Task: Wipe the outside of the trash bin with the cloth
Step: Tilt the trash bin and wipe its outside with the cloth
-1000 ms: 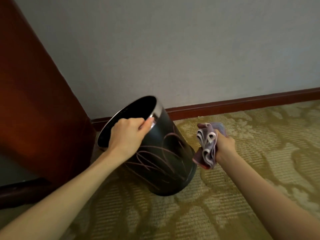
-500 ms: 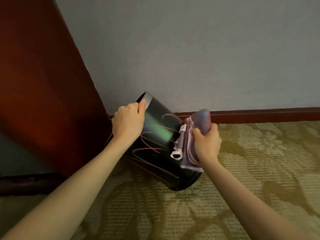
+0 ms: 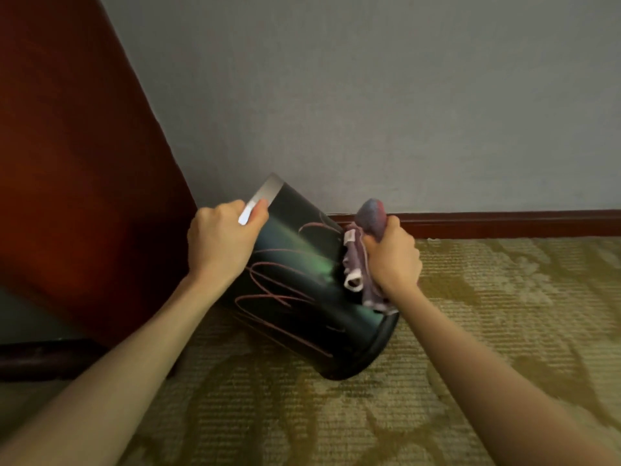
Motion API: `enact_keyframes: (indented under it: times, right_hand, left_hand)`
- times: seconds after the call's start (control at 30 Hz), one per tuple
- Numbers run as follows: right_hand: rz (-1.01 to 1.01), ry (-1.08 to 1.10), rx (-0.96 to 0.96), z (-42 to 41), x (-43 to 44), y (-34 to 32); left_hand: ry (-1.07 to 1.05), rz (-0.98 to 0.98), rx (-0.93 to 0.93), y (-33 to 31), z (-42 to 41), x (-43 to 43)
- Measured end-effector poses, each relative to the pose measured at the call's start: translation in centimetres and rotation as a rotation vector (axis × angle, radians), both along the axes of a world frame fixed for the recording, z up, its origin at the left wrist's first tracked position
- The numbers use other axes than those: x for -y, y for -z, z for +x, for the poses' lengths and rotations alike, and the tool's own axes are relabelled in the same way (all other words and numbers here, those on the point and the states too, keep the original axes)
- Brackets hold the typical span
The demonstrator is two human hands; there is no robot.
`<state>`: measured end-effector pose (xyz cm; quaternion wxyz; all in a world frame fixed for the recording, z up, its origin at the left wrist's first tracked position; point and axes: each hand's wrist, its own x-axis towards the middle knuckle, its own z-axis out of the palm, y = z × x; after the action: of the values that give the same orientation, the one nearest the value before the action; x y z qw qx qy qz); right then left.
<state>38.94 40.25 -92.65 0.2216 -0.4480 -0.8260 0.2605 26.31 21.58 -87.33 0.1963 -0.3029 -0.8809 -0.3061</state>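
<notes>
A black trash bin (image 3: 302, 297) with thin pink line patterns and a silver rim band is tilted to the left, its base resting on the carpet. My left hand (image 3: 221, 243) grips the silver rim at the bin's upper left. My right hand (image 3: 391, 260) is closed on a bunched purple cloth (image 3: 361, 260), which is pressed against the bin's upper right side. The bin's opening faces away to the left and is hidden.
A dark red wooden panel (image 3: 74, 169) rises at the left, close to the bin's rim. A grey wall (image 3: 369, 95) with a dark red baseboard (image 3: 504, 223) runs just behind. Patterned olive carpet (image 3: 504, 314) spreads to the right and front.
The bin has tipped further left, so its opening turned out of sight. My right hand brought the cloth from beside the bin onto its side and slid it along the wall.
</notes>
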Motion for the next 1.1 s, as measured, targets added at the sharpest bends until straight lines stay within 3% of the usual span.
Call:
enact_keyframes:
  times: [0.1,0.17,0.3,0.47,0.57,0.67,0.87,1.1]
  right_hand:
    - [-0.193,0.026,0.104,-0.4,-2.6,0.3]
    - [-0.218,0.061,0.119,-0.4,-3.1,0.7]
    - [-0.097,0.133,0.05,0.1,-1.6,1.1]
    - [0.081,0.204,-0.209,1.7,3.1,1.2]
    - [0.157,0.129,-0.32,2.4,6.8,1.6]
    - [0.202,0.055,-0.293,2.6,7.6,1.9]
    - [0.126,0.097,-0.269,1.6,4.9,0.7]
    - [-0.199,0.134,-0.034,-0.6,-1.1,-1.1]
  left_hand:
    - [0.04,0.011,-0.012,0.1,0.7,0.4]
    - [0.018,-0.007,-0.003,0.2,0.7,0.0]
    - [-0.044,-0.017,0.001,0.3,0.2,-0.7]
    - [-0.084,-0.011,0.038,0.0,-0.4,-2.0]
    - [-0.097,-0.029,0.059,-0.5,-0.8,-3.3]
    - [-0.087,-0.02,0.042,-0.6,-0.6,-3.3]
    - [0.005,-0.014,0.0,-0.8,0.5,-2.4]
    - [0.048,-0.058,-0.079,-0.8,2.9,-1.9]
